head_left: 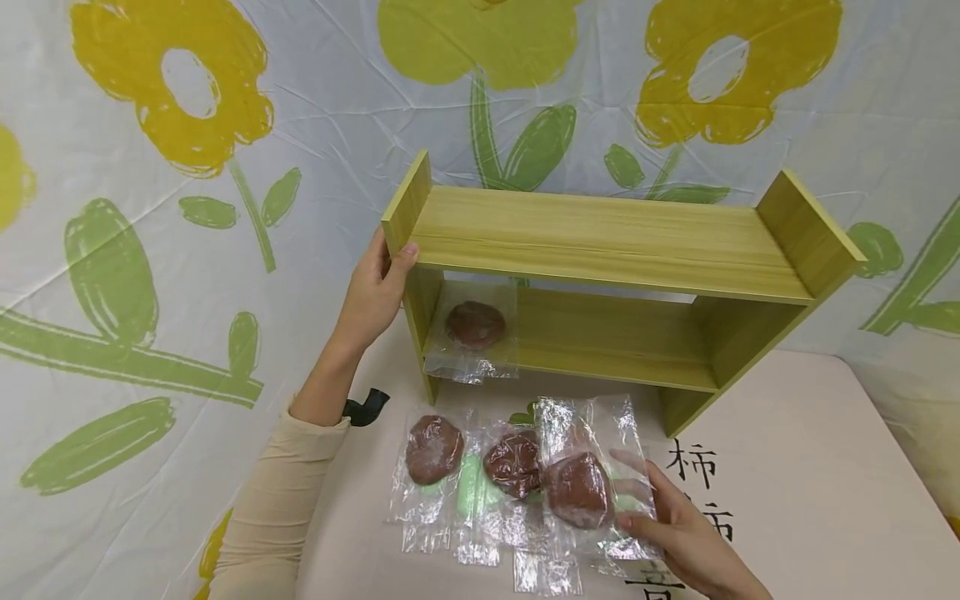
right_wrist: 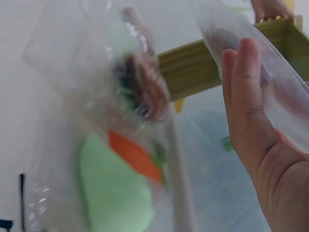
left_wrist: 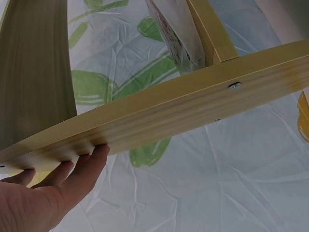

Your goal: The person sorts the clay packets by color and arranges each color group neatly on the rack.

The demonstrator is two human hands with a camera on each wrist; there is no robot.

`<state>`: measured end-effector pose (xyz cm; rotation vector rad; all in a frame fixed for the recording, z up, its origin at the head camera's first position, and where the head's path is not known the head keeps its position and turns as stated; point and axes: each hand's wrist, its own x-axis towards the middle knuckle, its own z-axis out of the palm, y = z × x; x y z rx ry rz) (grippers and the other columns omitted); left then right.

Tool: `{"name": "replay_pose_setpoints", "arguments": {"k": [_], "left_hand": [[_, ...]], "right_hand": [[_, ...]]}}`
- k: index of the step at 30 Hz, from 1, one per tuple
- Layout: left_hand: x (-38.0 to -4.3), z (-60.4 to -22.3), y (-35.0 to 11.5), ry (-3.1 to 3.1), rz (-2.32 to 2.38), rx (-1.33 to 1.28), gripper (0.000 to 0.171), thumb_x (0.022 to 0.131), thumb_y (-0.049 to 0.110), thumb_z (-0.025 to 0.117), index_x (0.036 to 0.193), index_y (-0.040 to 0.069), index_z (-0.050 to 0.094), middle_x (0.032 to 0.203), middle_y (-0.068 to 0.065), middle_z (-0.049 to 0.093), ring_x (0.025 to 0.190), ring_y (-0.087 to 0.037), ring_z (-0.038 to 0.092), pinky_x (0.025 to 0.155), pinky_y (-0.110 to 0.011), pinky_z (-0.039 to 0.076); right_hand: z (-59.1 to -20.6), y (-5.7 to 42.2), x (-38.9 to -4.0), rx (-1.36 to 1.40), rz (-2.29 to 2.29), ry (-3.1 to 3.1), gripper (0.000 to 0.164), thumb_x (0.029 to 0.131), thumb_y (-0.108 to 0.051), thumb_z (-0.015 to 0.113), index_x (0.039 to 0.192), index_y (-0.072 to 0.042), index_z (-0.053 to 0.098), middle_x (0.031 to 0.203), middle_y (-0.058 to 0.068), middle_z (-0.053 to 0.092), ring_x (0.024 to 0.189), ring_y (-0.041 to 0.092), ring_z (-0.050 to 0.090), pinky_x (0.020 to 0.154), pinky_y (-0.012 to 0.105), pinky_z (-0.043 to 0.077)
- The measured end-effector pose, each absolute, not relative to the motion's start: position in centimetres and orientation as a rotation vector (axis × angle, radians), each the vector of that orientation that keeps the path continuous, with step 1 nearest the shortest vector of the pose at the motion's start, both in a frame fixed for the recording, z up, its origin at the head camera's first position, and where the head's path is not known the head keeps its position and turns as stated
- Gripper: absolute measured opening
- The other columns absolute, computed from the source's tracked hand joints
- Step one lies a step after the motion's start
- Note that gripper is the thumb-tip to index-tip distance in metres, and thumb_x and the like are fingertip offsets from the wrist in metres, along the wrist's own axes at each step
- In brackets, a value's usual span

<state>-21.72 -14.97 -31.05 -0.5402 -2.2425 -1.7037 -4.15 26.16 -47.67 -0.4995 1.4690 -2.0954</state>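
My left hand [head_left: 381, 287] grips the upper left side panel of a small wooden shelf [head_left: 607, 237]; its thumb lies at the front edge. In the left wrist view, the fingers [left_wrist: 91, 169] press the panel's outer face. In the head view, my right hand [head_left: 678, 525] pinches the right edge of a clear plastic bag [head_left: 581, 487] holding a flat reddish-brown lump, raised over the table. Another bagged reddish-brown lump [head_left: 475, 325] stands on the left of the lower shelf board. Two more bagged lumps, one at the left [head_left: 435, 450] and one in the middle [head_left: 513, 462], lie in front.
Light green shapes show among the bags on the pale table [head_left: 795, 433]. A dark curved object [head_left: 366, 407] lies beside my left forearm. Black characters [head_left: 692, 462] are printed at the right. Flower-patterned cloth [head_left: 322, 125] hangs close behind the shelf.
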Motion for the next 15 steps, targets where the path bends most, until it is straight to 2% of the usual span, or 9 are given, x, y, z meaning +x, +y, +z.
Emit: {"name": "replay_pose_setpoints", "arguments": {"k": [5, 12, 15], "left_hand": [[-21.7, -31.1, -15.1, -2.247, -1.694, -0.534, 0.045, 0.107, 0.032, 0.048, 0.149, 0.016, 0.041, 0.132, -0.01, 0.054, 0.119, -0.024, 0.054, 0.095, -0.051, 0.044], [-21.8, -31.1, -15.0, -2.236, -1.704, -0.544, 0.045, 0.107, 0.031, 0.048, 0.149, 0.016, 0.042, 0.132, -0.009, 0.054, 0.118, -0.023, 0.054, 0.094, -0.05, 0.044], [-21.8, -31.1, -15.0, -2.235, -1.706, -0.541, 0.044, 0.107, 0.032, 0.048, 0.148, 0.016, 0.042, 0.131, -0.009, 0.055, 0.117, -0.023, 0.055, 0.093, -0.05, 0.045]], "right_hand": [[-45.9, 25.6, -4.1, -0.569, -2.13, 1.434, 0.076, 0.098, 0.019, 0.041, 0.16, -0.011, 0.008, 0.142, 0.021, 0.042, 0.118, 0.036, 0.057, 0.098, 0.045, 0.047], [-44.1, 25.2, -4.7, -0.551, -2.143, 1.518, 0.076, 0.097, 0.019, 0.042, 0.16, -0.01, 0.012, 0.141, 0.021, 0.043, 0.118, 0.035, 0.058, 0.092, 0.043, 0.052], [-43.6, 25.0, -5.3, -0.571, -2.136, 1.57, 0.075, 0.098, 0.018, 0.043, 0.16, -0.008, 0.009, 0.143, 0.029, 0.034, 0.117, 0.033, 0.059, 0.091, 0.041, 0.052]]}}
